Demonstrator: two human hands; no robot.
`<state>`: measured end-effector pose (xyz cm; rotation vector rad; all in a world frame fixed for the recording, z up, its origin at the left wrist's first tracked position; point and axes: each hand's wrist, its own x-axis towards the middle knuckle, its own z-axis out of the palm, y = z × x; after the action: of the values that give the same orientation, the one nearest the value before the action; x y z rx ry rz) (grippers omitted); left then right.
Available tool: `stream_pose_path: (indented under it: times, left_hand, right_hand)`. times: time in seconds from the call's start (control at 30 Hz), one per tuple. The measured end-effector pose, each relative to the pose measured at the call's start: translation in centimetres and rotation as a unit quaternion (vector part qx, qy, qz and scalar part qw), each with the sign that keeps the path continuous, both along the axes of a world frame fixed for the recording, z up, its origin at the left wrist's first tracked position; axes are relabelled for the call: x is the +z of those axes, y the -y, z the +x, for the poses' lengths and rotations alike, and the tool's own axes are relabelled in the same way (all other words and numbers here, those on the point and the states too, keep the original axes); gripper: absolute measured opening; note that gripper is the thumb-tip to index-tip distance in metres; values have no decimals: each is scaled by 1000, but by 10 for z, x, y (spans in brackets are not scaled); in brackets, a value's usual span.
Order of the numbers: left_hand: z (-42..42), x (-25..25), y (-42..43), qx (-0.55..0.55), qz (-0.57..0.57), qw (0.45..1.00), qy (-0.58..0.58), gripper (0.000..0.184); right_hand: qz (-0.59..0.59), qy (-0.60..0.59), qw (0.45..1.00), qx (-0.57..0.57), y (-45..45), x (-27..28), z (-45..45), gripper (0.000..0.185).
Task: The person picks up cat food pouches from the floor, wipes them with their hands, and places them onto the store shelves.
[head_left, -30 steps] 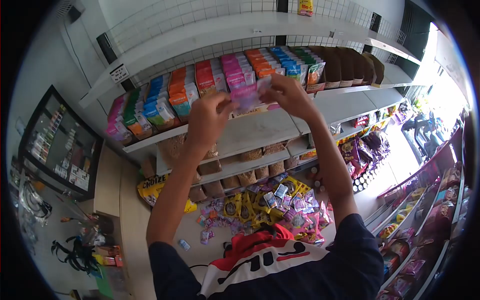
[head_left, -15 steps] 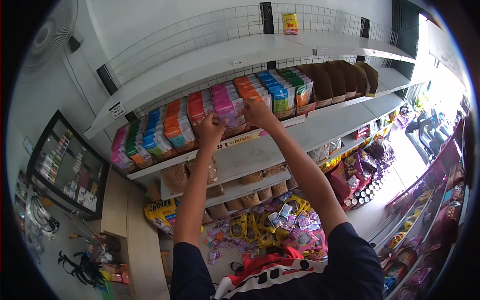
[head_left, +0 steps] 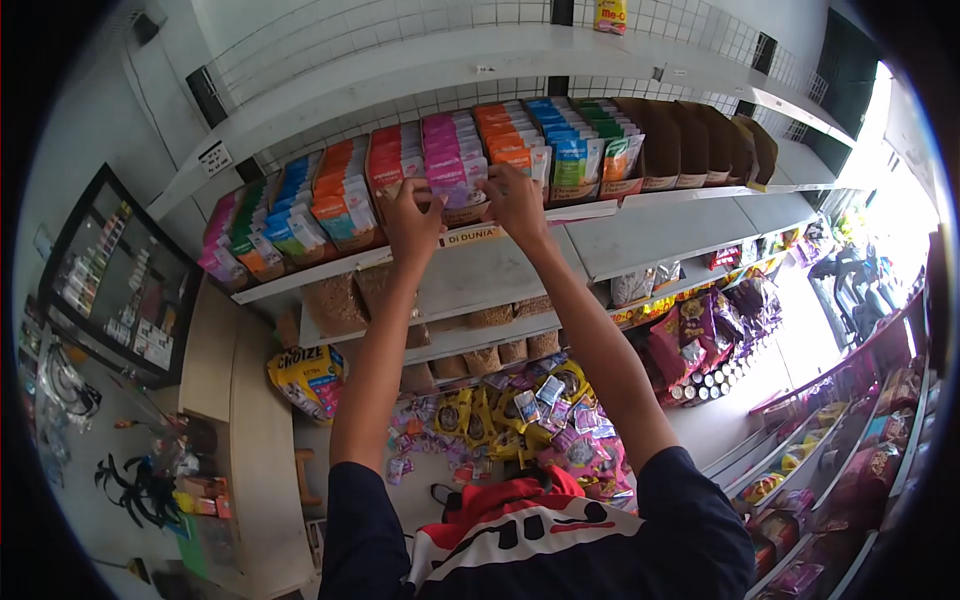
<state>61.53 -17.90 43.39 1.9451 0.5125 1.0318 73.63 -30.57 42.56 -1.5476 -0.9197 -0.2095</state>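
Observation:
Both hands are raised to a row of pouch boxes on the shelf. My left hand (head_left: 412, 222) has its fingers closed at the left edge of a pink pouch (head_left: 457, 180) at the front of the pink row. At that pouch's right edge, my right hand (head_left: 516, 205) is closed too. The pouch stands upright in its box, between the two hands. Red pouches (head_left: 395, 160) are just left of it and orange pouches (head_left: 520, 150) just right.
Brown open boxes (head_left: 690, 150) stand further right on the shelf (head_left: 700, 205). A yellow Me-O pack (head_left: 610, 15) is on the top shelf. Yellow and pink packs (head_left: 480, 415) lie on the floor below, beside a yellow Choize bag (head_left: 305, 380). Another rack is at the right.
The pink pouch, earlier held up in front of the row between both hands, is now in the pink row. Both hands have come down beside it, and the camera view has shifted.

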Motion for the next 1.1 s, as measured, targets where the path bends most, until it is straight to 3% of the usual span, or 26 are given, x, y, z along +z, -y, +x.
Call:
stream_pose_path:
  times: [0.17,0.27,0.37,0.4,0.5,0.57,0.63,0.7,0.83,0.97,1.1]
  left_hand:
    - [-1,-8,1,-9,-23,1000,18,30]
    - [-6,-5,23,-1,-87,996,37,34]
    - [-14,-30,48,68,30,991,112,49]
    - [-19,-36,54,70,22,993,96,49]
    - [-34,-36,84,-53,-132,989,43,62]
    - [-68,-8,126,-147,-296,942,55,72]
    - [-87,-9,150,-200,-221,951,81,90]
    - [-108,-32,166,-171,-248,952,48,90]
    - [-157,-54,189,-162,-311,936,4,89]
    - [-140,-70,214,-186,-345,920,-8,88]
    - [-155,-72,191,-176,-330,927,-30,87]
  right_hand:
    - [-12,-28,999,26,-4,-14,5,21]
    - [4,59,997,-52,7,-6,-5,21]
    - [31,72,993,-90,23,-11,-10,22]
    - [41,75,990,-109,29,-18,-16,23]
    - [47,24,996,-71,49,-26,-36,24]
    - [99,-113,988,-37,70,-31,-58,17]
    - [138,-141,980,-30,87,-51,-61,17]
    - [129,-64,988,-58,93,-77,-51,19]
    - [39,-179,980,-79,109,-74,-75,28]
    - [-84,-237,956,-149,96,-44,-91,23]
    - [47,-172,979,-98,89,-74,-87,20]
